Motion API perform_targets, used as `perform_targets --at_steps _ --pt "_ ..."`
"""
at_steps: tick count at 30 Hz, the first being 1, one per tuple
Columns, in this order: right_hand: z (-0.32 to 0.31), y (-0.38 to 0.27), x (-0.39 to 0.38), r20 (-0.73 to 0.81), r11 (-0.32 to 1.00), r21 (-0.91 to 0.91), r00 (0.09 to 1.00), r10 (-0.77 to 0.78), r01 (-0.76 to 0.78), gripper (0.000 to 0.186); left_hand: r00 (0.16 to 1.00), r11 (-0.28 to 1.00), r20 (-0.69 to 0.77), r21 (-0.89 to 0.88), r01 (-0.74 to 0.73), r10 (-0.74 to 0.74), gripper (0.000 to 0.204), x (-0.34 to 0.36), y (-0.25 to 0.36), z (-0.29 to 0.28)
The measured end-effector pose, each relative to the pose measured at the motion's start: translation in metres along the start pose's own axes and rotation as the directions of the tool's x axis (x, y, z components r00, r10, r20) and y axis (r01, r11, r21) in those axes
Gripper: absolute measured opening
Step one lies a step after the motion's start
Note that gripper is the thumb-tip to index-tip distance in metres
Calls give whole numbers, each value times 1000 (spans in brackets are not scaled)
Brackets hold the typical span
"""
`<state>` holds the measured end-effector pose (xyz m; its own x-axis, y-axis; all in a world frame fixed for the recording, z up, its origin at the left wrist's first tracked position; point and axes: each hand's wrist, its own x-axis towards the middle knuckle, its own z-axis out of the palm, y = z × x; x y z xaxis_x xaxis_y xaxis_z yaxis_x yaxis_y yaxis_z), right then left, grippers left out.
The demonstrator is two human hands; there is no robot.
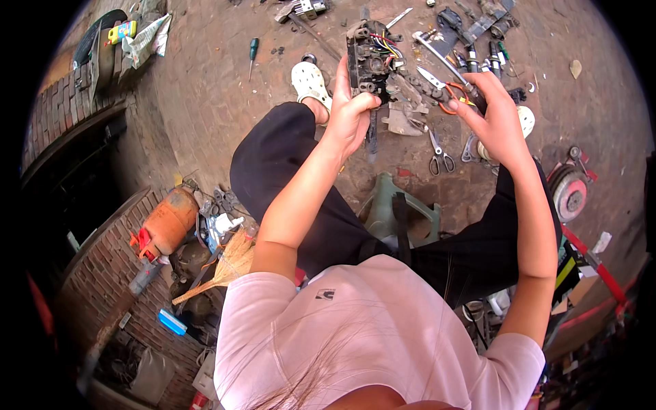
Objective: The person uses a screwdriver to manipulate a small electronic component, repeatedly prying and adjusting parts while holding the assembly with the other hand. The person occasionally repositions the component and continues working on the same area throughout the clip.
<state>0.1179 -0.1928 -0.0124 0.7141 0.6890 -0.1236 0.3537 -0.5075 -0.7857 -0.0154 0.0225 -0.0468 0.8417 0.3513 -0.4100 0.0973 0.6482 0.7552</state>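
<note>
My left hand grips a dark, grimy block-shaped part with coloured wires along its right side. The fingers run up its left edge and the thumb lies across its lower end. My right hand is closed around the dark handle end of a long metal-shafted wrench, whose bent head points up and left. Orange-handled scissors show beside my right thumb; I cannot tell if the thumb touches them. Black-handled scissors lie on the ground between my knees.
Broken dark pieces lie below the part. More metal and plastic parts are scattered at upper right. A green-handled screwdriver lies to the left. Near me are a green stool, an orange gas cylinder, a straw broom and a disc.
</note>
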Motion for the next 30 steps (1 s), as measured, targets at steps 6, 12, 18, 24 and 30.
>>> perform_targets --at_steps 6,12,18,24,30 --pt "13 42 -5 167 971 146 972 165 -190 37 932 976 -361 195 100 -23 90 10 -14 -16" --pt "40 118 -9 244 960 -26 930 276 -278 39 890 981 -455 150 125 -44 89 10 -17 -38" --pt "120 193 -44 203 860 -288 851 484 -421 40 879 951 -474 294 93 61 91 2 -13 -17" --pt "218 310 -109 179 621 -160 596 782 -767 43 891 926 -454 336 172 -1 92 6 -17 -25" --pt "254 273 -129 16 472 233 488 873 -851 40 941 909 -338 383 163 -26 90 7 -26 -32"
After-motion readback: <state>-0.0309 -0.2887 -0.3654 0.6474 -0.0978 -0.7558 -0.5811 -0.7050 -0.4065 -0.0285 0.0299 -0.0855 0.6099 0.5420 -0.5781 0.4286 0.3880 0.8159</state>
